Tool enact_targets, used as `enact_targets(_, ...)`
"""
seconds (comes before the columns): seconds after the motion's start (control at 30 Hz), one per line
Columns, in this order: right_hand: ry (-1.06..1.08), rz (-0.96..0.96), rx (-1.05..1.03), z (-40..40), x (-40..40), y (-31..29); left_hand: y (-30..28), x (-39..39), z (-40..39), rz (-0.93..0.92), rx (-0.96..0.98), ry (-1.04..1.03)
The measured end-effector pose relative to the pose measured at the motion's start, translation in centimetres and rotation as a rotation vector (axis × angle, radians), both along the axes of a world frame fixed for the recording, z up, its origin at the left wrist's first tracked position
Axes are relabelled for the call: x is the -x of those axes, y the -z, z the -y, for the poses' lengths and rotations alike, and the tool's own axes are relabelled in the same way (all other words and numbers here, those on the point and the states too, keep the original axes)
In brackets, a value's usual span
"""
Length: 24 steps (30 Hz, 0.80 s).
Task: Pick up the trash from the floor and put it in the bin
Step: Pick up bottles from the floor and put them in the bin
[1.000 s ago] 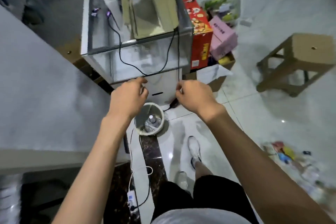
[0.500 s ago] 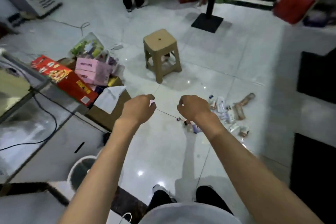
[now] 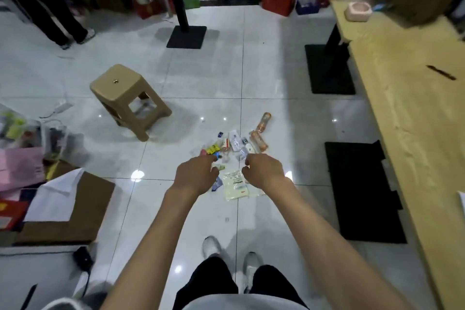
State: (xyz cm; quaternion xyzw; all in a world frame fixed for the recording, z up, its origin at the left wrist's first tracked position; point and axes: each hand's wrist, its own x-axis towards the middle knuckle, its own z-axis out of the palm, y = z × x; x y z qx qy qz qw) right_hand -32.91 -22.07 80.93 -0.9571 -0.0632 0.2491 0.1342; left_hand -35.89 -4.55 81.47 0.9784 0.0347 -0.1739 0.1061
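Note:
A pile of trash (image 3: 236,145) lies on the white tiled floor ahead of my feet: small wrappers, clear plastic pieces and two orange bottles (image 3: 259,142). A flat white plastic bag (image 3: 236,186) lies nearest me. My left hand (image 3: 195,175) and my right hand (image 3: 264,170) hang in the air above the near edge of the pile, a little apart. Their fingers are loosely curled and hold nothing. A curved white rim (image 3: 60,302) shows at the bottom left corner; I cannot tell whether it is the bin.
A tan plastic stool (image 3: 125,97) stands left of the pile. A cardboard box (image 3: 83,211) with white paper sits at the left. A long wooden table (image 3: 415,121) runs along the right, with black mats (image 3: 362,191) beside it. A person's legs (image 3: 63,20) stand far left.
My view has swung from the bin under the glass counter to the right, over the floor, onto the trash pile. Both hands stay held out in front, empty.

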Motion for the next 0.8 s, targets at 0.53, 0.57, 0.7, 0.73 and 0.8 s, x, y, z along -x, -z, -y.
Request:
enact_targets(0.53,0.165,-0.086,0.062,3.4,-19.2,2.8,2.0,-21.4,1.1,-0.019,-0.014,0.171)
enact_targets(0.57,0.173,-0.090,0.068,3.4,-20.9,2.7,2.2,-23.0,1.1,-0.025,-0.010,0.184)
enact_targets(0.7,0.230,-0.080,0.076,3.6,-27.6,2.8,3.6,-29.6,1.5,-0.027,-0.013,0.224)
enact_targets(0.73,0.242,-0.085,0.079,3.7,-29.3,3.0,4.3,-31.3,1.7,-0.027,-0.006,0.222)
enact_targets(0.8,0.258,-0.095,0.078,4.0,-32.2,4.1,6.0,-34.3,2.0,-0.029,-0.001,0.208)
